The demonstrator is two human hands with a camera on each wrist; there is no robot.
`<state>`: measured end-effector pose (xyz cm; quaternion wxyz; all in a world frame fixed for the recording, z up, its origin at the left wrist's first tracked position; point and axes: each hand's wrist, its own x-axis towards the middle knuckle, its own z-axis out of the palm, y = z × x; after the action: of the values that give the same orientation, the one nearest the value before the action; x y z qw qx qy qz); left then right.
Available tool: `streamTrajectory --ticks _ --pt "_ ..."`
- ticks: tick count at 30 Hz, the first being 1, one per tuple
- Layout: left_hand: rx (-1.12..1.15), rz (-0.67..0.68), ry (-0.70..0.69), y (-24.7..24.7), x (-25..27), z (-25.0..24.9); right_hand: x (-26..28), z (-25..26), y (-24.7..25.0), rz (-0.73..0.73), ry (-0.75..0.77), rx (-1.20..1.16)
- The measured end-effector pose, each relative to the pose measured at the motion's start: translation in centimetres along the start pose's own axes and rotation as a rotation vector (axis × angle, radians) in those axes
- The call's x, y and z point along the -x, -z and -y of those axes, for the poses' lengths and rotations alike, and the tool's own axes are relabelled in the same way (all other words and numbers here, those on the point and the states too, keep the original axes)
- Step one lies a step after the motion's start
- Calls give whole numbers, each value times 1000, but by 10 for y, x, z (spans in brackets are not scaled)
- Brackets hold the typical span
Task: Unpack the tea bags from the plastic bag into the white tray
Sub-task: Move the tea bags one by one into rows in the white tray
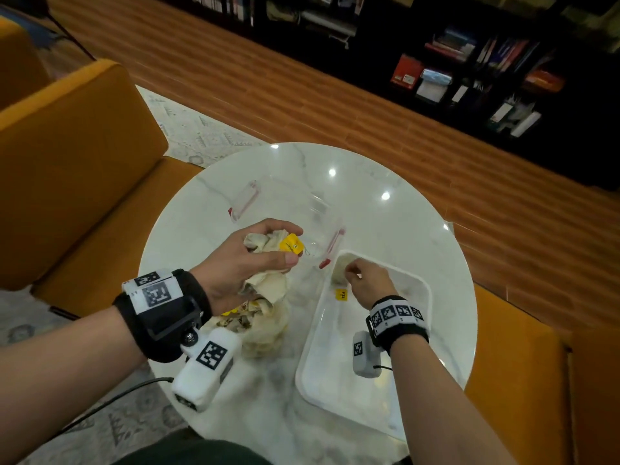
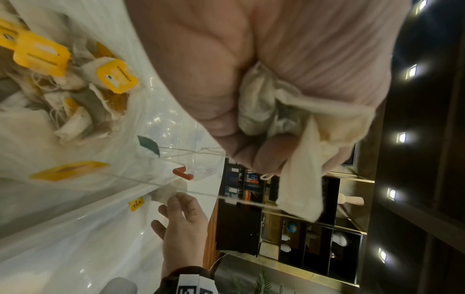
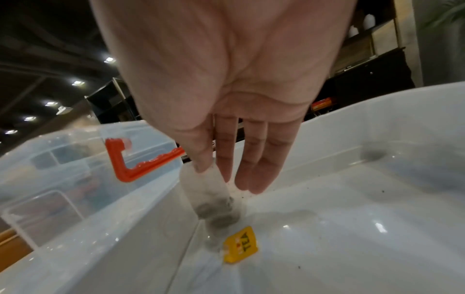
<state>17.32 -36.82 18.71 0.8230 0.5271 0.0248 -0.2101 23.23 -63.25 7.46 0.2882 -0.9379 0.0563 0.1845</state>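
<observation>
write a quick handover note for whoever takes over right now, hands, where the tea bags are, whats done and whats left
Left hand: grips a bunch of tea bags above the table.
Right hand: pinches one tea bag low over the far corner of the white tray, its yellow tag already on the tray floor.
Plastic bag: on the table left of the tray, many bags inside.
Done: one bag arriving.
Left: release it, move over the handful, empty the bag.
</observation>
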Motion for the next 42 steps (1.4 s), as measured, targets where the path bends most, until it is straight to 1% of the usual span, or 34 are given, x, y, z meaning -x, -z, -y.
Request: streamTrajectory --ticks 2,6,8,12,16,19,22,27,30,32,34,36,37,40,42 --pt "8 0 -5 1 0 -1 -4 -3 2 38 -4 37" --pt "22 0 -1 2 0 -1 -9 -7 3 156 -21 19" --pt "18 12 6 3 0 0 -12 -9 -2 125 -36 14" --pt "-2 12 15 2 1 -1 -20 -10 -12 -37 -77 -31" --pt "0 0 19 4 1 -1 -21 -11 -16 -101 -149 -99" --pt "-3 -3 22 5 2 0 -22 -17 -19 -151 -211 -78" --pt "-12 -9 28 5 2 1 -22 -18 -23 -125 -282 -49" --pt "-14 -18 42 6 4 2 -23 -16 -29 -74 -286 -71" --pt "-3 -16 39 7 4 2 -18 -18 -25 -73 -308 -46" --pt "8 -9 35 6 4 0 -9 -16 -15 -99 -294 -7" --pt "8 -9 28 5 4 -1 9 -3 0 -172 -191 -46" --pt "10 -18 16 1 3 -4 37 19 11 -250 -22 -245" --pt "12 -22 9 -2 1 -5 55 32 15 -259 73 -368" --pt "-21 -45 -5 -13 -5 -5 108 67 22 -217 375 -609" --pt "-42 -38 -13 -20 -8 -4 132 78 25 -180 602 -610"
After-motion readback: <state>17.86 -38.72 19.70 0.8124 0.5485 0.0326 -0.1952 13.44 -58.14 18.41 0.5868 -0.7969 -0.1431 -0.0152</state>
